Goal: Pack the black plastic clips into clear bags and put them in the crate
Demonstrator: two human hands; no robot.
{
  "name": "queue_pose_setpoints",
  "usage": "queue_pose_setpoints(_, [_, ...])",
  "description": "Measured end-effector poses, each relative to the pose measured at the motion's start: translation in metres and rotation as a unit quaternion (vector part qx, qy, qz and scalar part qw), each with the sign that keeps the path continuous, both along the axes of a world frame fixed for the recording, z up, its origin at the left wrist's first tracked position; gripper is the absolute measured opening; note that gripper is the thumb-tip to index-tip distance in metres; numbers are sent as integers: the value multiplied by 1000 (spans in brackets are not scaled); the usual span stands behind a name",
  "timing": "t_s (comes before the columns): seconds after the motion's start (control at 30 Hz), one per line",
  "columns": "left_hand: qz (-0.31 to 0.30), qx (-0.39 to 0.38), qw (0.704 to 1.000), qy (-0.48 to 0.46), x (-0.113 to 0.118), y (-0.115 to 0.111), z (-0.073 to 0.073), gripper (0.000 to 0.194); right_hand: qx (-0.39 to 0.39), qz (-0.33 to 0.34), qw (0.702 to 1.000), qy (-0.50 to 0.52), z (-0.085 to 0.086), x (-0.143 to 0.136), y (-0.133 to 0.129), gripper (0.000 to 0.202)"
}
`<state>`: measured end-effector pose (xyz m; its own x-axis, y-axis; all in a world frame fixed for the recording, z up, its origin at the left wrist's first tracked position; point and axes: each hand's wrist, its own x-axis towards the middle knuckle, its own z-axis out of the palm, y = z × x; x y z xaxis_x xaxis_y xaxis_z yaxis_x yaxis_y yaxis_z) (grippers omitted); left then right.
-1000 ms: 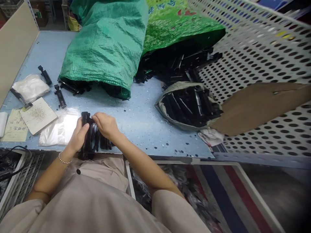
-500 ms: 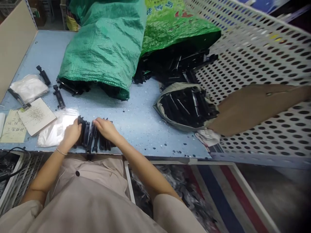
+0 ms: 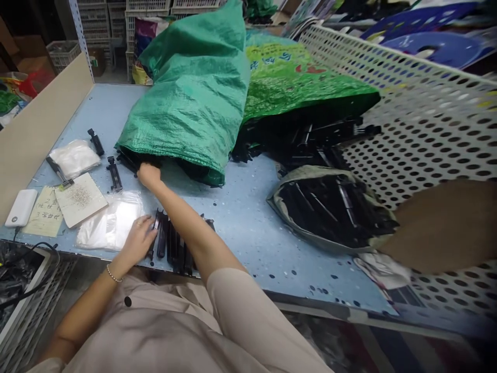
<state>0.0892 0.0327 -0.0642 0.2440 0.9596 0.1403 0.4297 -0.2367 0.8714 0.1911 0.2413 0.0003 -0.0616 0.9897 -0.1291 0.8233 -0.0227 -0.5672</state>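
Several slim black plastic parts [image 3: 176, 248] stand side by side in a row at the table's front edge. My left hand [image 3: 139, 239] lies against the left end of this row, fingers a little apart and touching the outermost part. My right hand [image 3: 149, 175] is at the mouth of the dark green woven sack [image 3: 190, 109], its fingers curled on a black plastic part [image 3: 129, 161] that sticks out there. The fingertips are partly hidden. My right forearm passes above the row and covers some of it.
Clear plastic bags [image 3: 112, 220] lie left of the row, near a white tile [image 3: 81, 200], a yellow note [image 3: 44, 215] and a white power bank [image 3: 22, 208]. Rightward are a bright green sack [image 3: 295, 83], a grey bag [image 3: 287, 228] of black parts and a perforated white basket wall [image 3: 435, 124].
My right hand has left the row and moved forward to the dark green sack's mouth. My left hand stays beside the row. The head view has tilted up and shifted left.
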Motion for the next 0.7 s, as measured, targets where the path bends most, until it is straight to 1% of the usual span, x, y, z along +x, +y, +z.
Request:
queue_pose_setpoints(0.07, [59,-56,990,-114,-12,11,8,39,-38,13,999,35,-2,13,-13,14])
queue_pose_setpoints(0.1, [93,-87,974,-189,-15,18,13,42,-56,21,997,53,-4,21,-26,15])
queue_pose_setpoints(0.13, [117,-119,948,-271,-18,24,18,46,-80,40,992,84,-7,30,-42,21])
queue_pose_setpoints(0.17, [128,-152,915,-352,-18,30,24,51,-111,68,982,137,-10,38,-62,26])
queue_pose_setpoints(0.2, [123,-183,878,-424,-17,34,31,56,-149,101,962,205,-12,46,-85,31])
queue_pose_setpoints(0.23, [103,-209,846,-480,-15,36,39,59,-193,139,928,286,-14,54,-109,36])
queue_pose_setpoints(0.27, [80,-230,822,-515,-12,37,46,60,-232,169,890,355,-14,61,-132,40])
queue_pose_setpoints(0.3, [59,-242,811,-530,-8,35,53,60,-254,185,860,401,-14,68,-152,44])
queue_pose_setpoints(0.33, [44,-248,811,-528,-4,32,60,58,-243,177,857,418,-12,74,-170,47])
queue_pose_setpoints(0.37, [36,-252,818,-516,0,28,65,57,-195,146,883,402,-9,79,-183,47])
queue_pose_setpoints(0.4, [27,-258,828,-497,4,23,69,55,-116,108,918,365,-5,83,-191,47])
queue_pose_setpoints(0.43, [17,-270,837,-476,8,17,71,53,-17,71,947,312,0,87,-194,47])
queue_pose_setpoints(0.47, [4,-287,843,-456,12,12,72,50,81,48,964,249,4,89,-194,46])
queue_pose_setpoints(0.5, [-11,-310,844,-439,17,7,71,46,164,42,968,184,8,91,-191,45])
queue_pose_setpoints(0.53, [-23,-332,841,-426,21,3,71,43,220,55,966,122,11,92,-186,44])
queue_pose_setpoints(0.57, [-31,-351,837,-418,25,-1,70,41,250,78,963,71,13,93,-180,43])
queue_pose_setpoints(0.6, [-30,-365,834,-413,28,-3,68,42,257,93,961,37,14,93,-175,42])
queue_pose_setpoints(0.63, [-22,-373,833,-409,30,-5,67,43,246,94,964,24,15,93,-172,43])
queue_pose_setpoints(0.7, [5,-374,833,-408,32,-4,66,47,190,69,979,41,15,92,-173,46])
